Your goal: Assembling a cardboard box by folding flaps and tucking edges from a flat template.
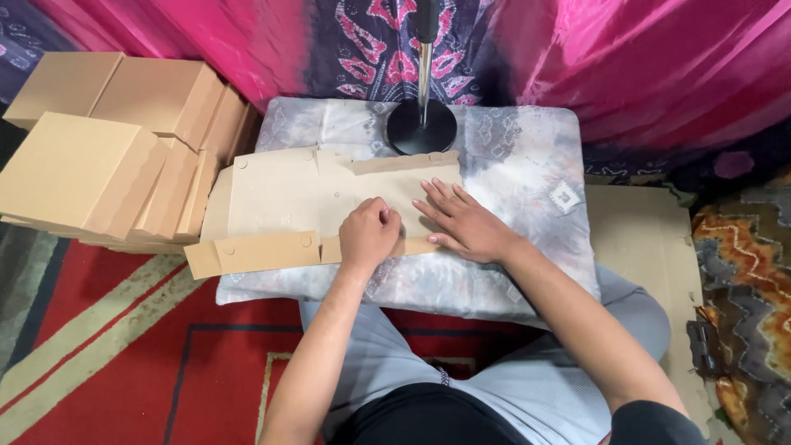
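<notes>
Item: flat cardboard box blank (313,206), centre frame on cushion (527,165); my left hand (368,235) fisted on it, my right hand (465,222) spread flat; soft cushion may skew the crease.

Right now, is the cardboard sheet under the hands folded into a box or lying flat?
Flat: the cardboard sheet lies spread on the cushion, flaps out, both hands pressing it.

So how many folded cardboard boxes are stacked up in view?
4 distinct: front box, back-left box, back-middle box, and one on edge. Others under the pile may be hidden.
</notes>
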